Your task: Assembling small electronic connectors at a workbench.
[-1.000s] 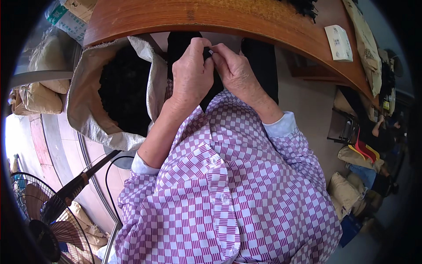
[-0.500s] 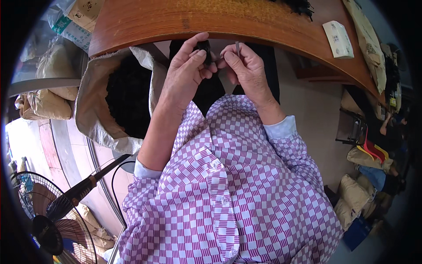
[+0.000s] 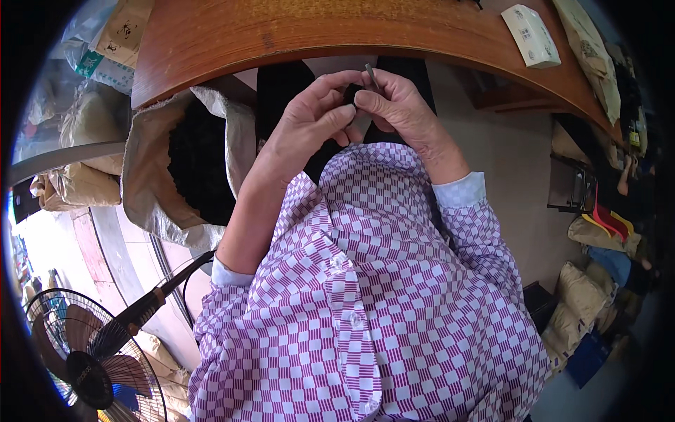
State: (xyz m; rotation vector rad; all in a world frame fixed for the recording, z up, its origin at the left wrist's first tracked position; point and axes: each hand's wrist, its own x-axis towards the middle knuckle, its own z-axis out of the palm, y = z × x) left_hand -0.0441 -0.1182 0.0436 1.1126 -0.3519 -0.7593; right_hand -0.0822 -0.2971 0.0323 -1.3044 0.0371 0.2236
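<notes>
Below the front edge of the wooden table, my two hands meet in front of my body. My left hand is closed on a small black piece, its thumb pressed against it. My right hand grips a thin grey metal tool whose upper end sticks up past the fingers. The right thumb touches the black piece too. The tool's working end is hidden between the fingers, so its kind does not show. To the left of my left forearm stands an open white woven sack holding a heap of black pieces.
A white box lies on the table at the far right. On the lower left is a standing fan. Brown paper bags are piled on the floor at the right, and filled bags lie at the left.
My hands have come together, and the right thumb has moved onto the black piece. The metal tool now leans more to the left. The whole view has shifted slightly.
</notes>
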